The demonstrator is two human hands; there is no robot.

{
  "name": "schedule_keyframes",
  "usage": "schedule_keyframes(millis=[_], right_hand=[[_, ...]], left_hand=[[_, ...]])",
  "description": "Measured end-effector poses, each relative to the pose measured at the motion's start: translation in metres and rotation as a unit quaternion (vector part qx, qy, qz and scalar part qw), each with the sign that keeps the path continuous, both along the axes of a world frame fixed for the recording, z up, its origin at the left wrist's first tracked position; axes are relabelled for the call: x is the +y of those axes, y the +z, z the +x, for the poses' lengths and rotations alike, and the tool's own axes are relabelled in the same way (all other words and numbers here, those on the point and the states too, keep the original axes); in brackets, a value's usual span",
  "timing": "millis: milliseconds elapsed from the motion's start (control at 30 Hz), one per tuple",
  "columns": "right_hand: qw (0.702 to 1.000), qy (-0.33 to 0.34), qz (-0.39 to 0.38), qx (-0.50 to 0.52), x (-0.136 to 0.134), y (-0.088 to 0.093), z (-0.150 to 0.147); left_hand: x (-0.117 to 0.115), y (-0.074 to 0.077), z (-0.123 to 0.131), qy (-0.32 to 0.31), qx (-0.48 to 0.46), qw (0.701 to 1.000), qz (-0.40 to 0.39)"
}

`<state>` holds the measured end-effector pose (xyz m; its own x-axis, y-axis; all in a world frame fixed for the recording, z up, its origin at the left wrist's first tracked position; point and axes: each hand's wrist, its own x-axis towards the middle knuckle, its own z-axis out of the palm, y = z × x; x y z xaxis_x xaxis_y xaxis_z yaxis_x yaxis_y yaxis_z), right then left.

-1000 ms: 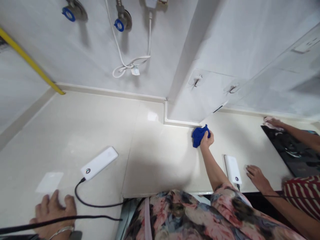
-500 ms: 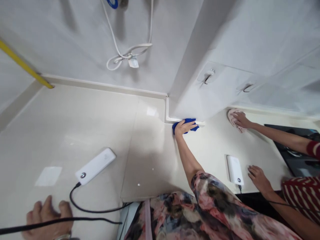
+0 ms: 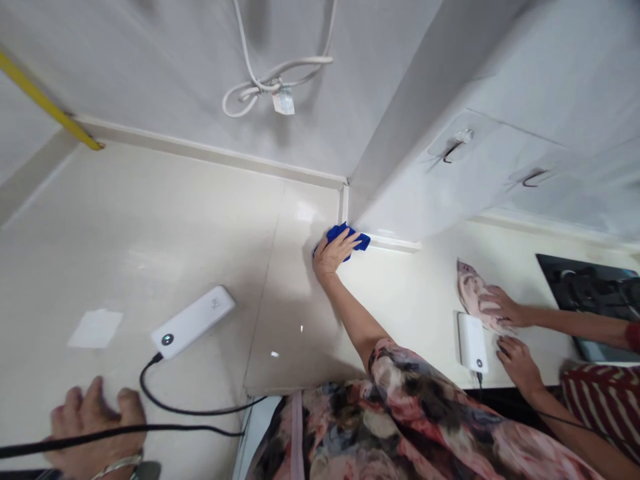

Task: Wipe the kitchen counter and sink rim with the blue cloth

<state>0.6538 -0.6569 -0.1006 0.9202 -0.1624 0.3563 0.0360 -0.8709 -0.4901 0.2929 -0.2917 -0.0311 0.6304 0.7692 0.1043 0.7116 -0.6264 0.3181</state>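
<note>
My right hand (image 3: pixel 333 252) presses a blue cloth (image 3: pixel 345 235) flat onto the cream counter (image 3: pixel 150 233), right at the corner where a white column meets the worktop. Its fingers lie over the cloth. My left hand (image 3: pixel 93 420) rests on the counter at the bottom left, fingers down, with a black cable (image 3: pixel 190 410) running across it. A white power bank (image 3: pixel 193 322) lies beside it, joined to the cable.
To the right, another person's hands (image 3: pixel 500 310) wipe with a pink cloth (image 3: pixel 473 293) next to a second white power bank (image 3: pixel 471 342). A black hob (image 3: pixel 590 293) sits at the far right. A white cord (image 3: pixel 270 80) hangs on the wall; a yellow pipe (image 3: pixel 45 103) runs at the left.
My right hand slid the blue cloth leftwards along the column's base to its corner. The other person's pink cloth moved from the hob towards the second power bank.
</note>
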Motion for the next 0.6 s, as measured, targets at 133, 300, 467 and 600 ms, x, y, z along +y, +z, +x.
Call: schedule_keyframes(millis=[133, 300, 467, 600], right_hand=[[0.998, -0.025, -0.055, -0.033, 0.020, 0.007, -0.013], [0.975, 0.163, -0.118, 0.091, 0.022, 0.028, -0.017], [0.965, 0.169, -0.146, 0.137, 0.022, 0.039, 0.021], [0.971, 0.180, -0.115, 0.107, 0.018, 0.036, 0.062]], left_hand=[[-0.003, 0.007, 0.004, -0.008, 0.021, 1.000, -0.002], [-0.004, 0.007, 0.006, 0.004, 0.010, 1.000, 0.002], [-0.002, 0.006, 0.004, -0.003, 0.022, 1.000, 0.002], [-0.005, 0.011, 0.003, 0.000, 0.040, 0.999, -0.004]])
